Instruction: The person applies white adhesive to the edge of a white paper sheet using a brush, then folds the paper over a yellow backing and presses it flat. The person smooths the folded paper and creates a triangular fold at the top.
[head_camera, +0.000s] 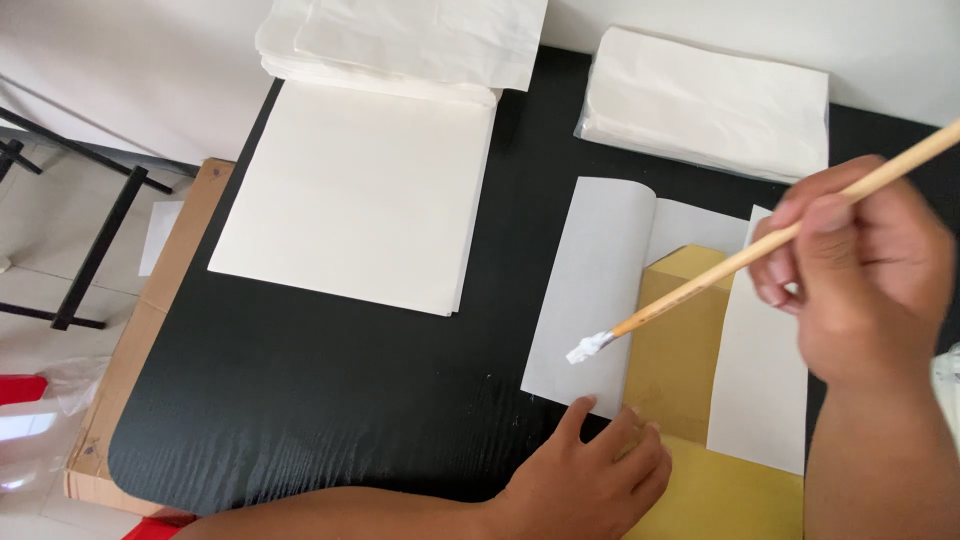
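R hand (862, 275): fingers pinched on brush (760, 252), handle end cut off.
L hand (590, 475): fingers flat, narrow, pressing white sheet (590, 300).
Yellow board (690, 350): mostly covered.

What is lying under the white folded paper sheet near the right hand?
A flat yellow-brown card shows between the flaps of the white folded paper sheet, on the black table. Its covered edges cannot be seen.

Black table (330, 400), cream sheet stack (360, 190) beyond left hand (590, 480), white paper piles (710, 100) above right hand (860, 290), folded white sheet (590, 290) beside it
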